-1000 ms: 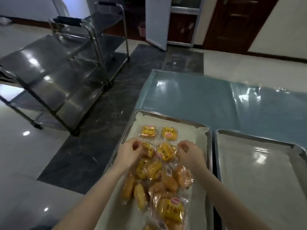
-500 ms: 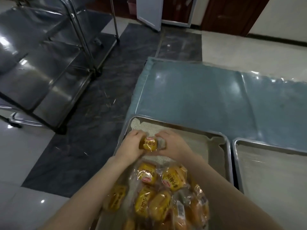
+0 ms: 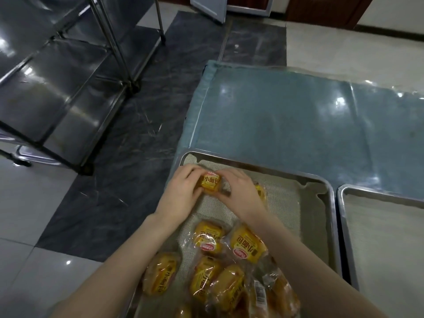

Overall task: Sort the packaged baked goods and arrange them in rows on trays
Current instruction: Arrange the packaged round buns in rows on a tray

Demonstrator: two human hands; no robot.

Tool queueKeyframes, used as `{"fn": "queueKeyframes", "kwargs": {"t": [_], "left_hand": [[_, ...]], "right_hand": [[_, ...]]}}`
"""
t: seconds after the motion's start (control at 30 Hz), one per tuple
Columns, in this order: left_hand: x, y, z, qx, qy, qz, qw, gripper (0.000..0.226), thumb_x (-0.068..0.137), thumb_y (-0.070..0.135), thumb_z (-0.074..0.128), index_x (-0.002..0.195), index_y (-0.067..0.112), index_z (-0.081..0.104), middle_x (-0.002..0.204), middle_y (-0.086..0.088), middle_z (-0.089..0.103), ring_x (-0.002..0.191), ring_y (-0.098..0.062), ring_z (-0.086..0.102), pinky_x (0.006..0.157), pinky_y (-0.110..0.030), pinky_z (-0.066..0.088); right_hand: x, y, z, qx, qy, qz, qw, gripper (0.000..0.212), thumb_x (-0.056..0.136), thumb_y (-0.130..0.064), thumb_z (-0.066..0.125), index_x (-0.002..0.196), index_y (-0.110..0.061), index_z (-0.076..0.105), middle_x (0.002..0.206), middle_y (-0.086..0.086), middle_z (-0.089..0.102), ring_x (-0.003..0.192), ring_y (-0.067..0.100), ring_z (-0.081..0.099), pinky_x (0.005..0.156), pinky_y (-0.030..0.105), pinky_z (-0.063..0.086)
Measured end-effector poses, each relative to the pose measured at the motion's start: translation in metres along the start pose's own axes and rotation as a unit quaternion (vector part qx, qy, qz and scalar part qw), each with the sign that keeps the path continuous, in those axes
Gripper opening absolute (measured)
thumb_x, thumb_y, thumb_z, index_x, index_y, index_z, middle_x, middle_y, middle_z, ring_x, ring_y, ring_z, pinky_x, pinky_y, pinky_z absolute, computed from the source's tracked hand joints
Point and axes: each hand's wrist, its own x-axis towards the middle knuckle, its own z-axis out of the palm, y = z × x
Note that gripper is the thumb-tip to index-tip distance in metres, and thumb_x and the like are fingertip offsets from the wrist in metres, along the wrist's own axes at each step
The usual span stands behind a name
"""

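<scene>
Both hands are up at the far left corner of the tray, and between them sits one small yellow bread packet, label up, red logo at its far edge. The left hand has its fingers curled round the packet's left side; the right hand pinches the right side, fingers bent over the wrapper, so the packet is clamped from both ends just above the pale mesh liner (whether it touches the liner I can't tell from here). Tucked behind the right hand, a second packet peeks out, mostly hidden. Nearer the person, between the two forearms, lies a loose heap of packets, yellow wrappers overlapping at all angles, some label up and some turned sideways. Just beside this tray on the right is another tray with the same pale liner. Both trays rest on a counter covered with a blue cloth under shiny clear plastic. Off to the left, on the dark marbled floor, stand steel trolleys with gleaming shelves.
</scene>
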Motion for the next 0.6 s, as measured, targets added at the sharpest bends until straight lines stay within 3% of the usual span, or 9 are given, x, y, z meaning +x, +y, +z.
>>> {"fn": "queueKeyframes", "kwargs": {"t": [0.17,0.3,0.43,0.5,0.6], "left_hand": [[-0.003,0.001,0.009,0.063,-0.051,-0.010,0.997,0.059,0.081,-0.003,0.068,0.137,0.008,0.049,0.141,-0.010,0.048,0.131,-0.025,0.046,0.112,-0.036,0.034],[-0.011,-0.003,0.016,0.113,-0.119,-0.019,0.986,0.079,0.090,0.001,0.060,0.154,0.015,0.015,0.162,-0.007,0.008,0.148,-0.022,0.014,0.117,-0.033,0.026],[-0.020,-0.006,0.018,0.133,-0.178,-0.012,0.975,0.090,0.095,0.010,0.054,0.151,0.016,-0.017,0.157,-0.004,-0.029,0.147,-0.022,-0.013,0.118,-0.035,0.020],[-0.019,-0.003,0.018,0.136,-0.192,-0.018,0.972,0.090,0.097,0.014,0.052,0.150,0.016,-0.021,0.155,-0.004,-0.033,0.146,-0.023,-0.017,0.120,-0.040,0.018],[-0.018,0.003,0.011,0.112,-0.171,-0.038,0.978,0.076,0.101,0.021,0.043,0.152,0.016,-0.014,0.157,-0.004,-0.027,0.147,-0.020,-0.015,0.121,-0.038,0.015]], "right_hand": [[0.000,-0.004,0.009,-0.007,0.009,-0.003,1.000,0.063,0.083,-0.024,0.070,0.141,-0.024,0.043,0.141,-0.004,0.048,0.132,0.015,0.042,0.113,0.039,0.034],[-0.010,-0.005,0.008,-0.058,0.055,-0.031,0.996,0.056,0.085,-0.020,0.067,0.138,-0.022,0.049,0.142,0.000,0.050,0.133,0.019,0.045,0.114,0.038,0.029],[-0.017,0.002,0.005,-0.100,-0.018,-0.046,0.994,0.050,0.097,-0.038,0.046,0.145,-0.026,0.037,0.152,-0.005,0.036,0.141,0.013,0.032,0.120,0.043,0.018],[-0.016,0.005,0.003,-0.105,-0.044,-0.052,0.992,0.051,0.099,-0.040,0.041,0.148,-0.026,0.031,0.155,-0.006,0.029,0.144,0.011,0.025,0.121,0.045,0.016],[-0.020,0.005,-0.003,-0.080,-0.003,-0.064,0.995,0.046,0.099,-0.036,0.039,0.144,-0.025,0.039,0.152,-0.006,0.036,0.142,0.011,0.029,0.121,0.042,0.015]]}}
